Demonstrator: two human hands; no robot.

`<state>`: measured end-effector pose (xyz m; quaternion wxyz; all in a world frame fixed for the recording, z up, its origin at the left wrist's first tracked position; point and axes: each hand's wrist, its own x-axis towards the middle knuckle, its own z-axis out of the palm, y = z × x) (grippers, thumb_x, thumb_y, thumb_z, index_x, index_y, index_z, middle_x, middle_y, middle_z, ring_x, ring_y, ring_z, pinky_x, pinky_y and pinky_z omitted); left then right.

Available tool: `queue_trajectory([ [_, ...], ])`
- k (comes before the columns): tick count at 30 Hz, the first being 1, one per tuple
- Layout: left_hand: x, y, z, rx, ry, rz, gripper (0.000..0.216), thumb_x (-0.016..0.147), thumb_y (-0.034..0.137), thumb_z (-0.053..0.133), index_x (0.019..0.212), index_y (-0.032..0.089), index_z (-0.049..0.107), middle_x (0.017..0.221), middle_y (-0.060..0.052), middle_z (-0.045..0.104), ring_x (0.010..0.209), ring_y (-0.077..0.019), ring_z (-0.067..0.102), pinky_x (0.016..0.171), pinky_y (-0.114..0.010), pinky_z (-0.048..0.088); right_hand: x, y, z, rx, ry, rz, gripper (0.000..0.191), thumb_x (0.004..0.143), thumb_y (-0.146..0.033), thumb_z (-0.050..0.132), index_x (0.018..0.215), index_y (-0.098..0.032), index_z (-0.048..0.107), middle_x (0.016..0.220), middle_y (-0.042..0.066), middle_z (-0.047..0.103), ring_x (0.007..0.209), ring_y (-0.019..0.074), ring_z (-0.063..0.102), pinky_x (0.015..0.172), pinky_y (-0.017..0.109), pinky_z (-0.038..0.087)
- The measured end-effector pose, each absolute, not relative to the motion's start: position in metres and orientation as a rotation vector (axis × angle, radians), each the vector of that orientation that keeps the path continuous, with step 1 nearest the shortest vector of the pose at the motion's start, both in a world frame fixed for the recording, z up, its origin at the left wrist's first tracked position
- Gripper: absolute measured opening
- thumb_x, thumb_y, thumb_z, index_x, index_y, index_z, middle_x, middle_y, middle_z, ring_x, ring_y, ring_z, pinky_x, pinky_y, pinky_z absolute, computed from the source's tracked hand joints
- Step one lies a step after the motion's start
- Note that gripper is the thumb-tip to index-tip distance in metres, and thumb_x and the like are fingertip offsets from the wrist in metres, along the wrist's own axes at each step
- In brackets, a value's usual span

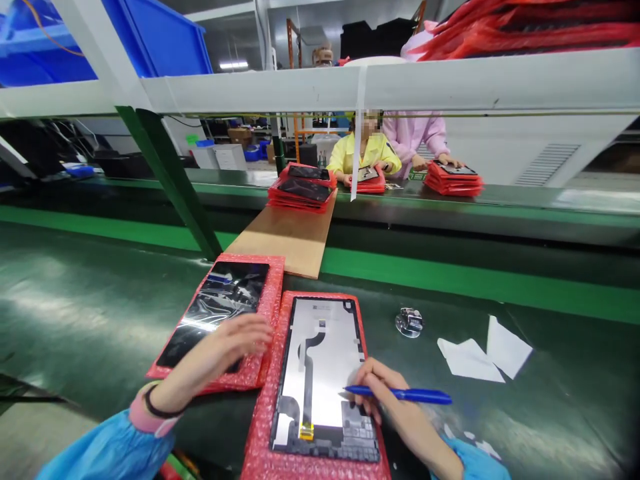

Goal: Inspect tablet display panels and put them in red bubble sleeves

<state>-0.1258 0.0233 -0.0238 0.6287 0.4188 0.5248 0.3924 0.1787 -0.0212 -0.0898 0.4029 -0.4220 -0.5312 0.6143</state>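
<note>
A display panel (325, 360) lies back side up on a red bubble-wrap sheet (263, 427) in front of me. My right hand (395, 410) is closed on a blue pen (400, 395), whose tip touches the panel's silver back. My left hand (220, 357) lies open, fingers stretched out, on a second red bubble-wrap sheet (273, 287) to the left. That sheet carries a glossy black panel (220, 303), face up.
A small metal part (410, 322) and white paper scraps (483, 353) lie to the right on the green table (90, 300). A wooden board (290, 233) bridges to the far belt, where red stacks (303, 190) sit. Two people work opposite; blue bins (165, 40) stand on the shelf.
</note>
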Motion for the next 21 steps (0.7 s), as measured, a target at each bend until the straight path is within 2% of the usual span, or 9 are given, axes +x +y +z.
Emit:
queue_trajectory([
  [3,-0.098,0.01,-0.034,0.81,1.078,0.764,0.034,0.07,0.021,0.077,0.103,0.013,0.07,0.113,-0.013,0.069,0.102,-0.0244,0.065,0.095,-0.038,0.047,0.171,-0.022,-0.093,-1.281,-1.519,1.271,0.027,0.08,-0.039,0.065,0.064,-0.02,0.055,0.059,-0.001,0.058,0.053,0.0122,0.05,0.052,0.023,0.036],
  [8,-0.097,0.005,-0.046,0.751,1.128,0.782,0.042,0.065,0.02,0.08,0.105,0.016,0.07,0.121,-0.012,0.067,0.119,-0.027,0.057,0.106,-0.039,0.039,0.163,-0.023,-0.1,-1.392,-1.69,0.98,0.035,0.077,-0.031,0.058,0.052,-0.022,0.035,0.048,-0.006,0.038,0.047,0.0103,0.037,0.05,0.025,0.028],
  [13,-0.101,0.008,-0.051,0.698,1.094,0.824,0.045,0.062,0.02,0.082,0.105,0.016,0.071,0.128,-0.012,0.064,0.129,-0.0288,0.048,0.112,-0.039,0.032,0.16,-0.024,-0.102,-1.364,-1.688,1.007,0.031,0.076,-0.025,0.055,0.054,-0.022,0.033,0.05,-0.006,0.037,0.049,0.0101,0.035,0.052,0.025,0.026],
  [21,-0.098,0.011,-0.049,0.572,1.027,0.871,0.041,0.066,0.012,0.075,0.105,0.016,0.067,0.127,-0.011,0.061,0.128,-0.0286,0.047,0.105,-0.04,0.04,0.163,-0.02,-0.109,-1.296,-1.437,1.139,0.035,0.072,-0.026,0.064,0.05,-0.021,0.037,0.048,-0.007,0.036,0.048,0.0092,0.033,0.051,0.025,0.025],
])
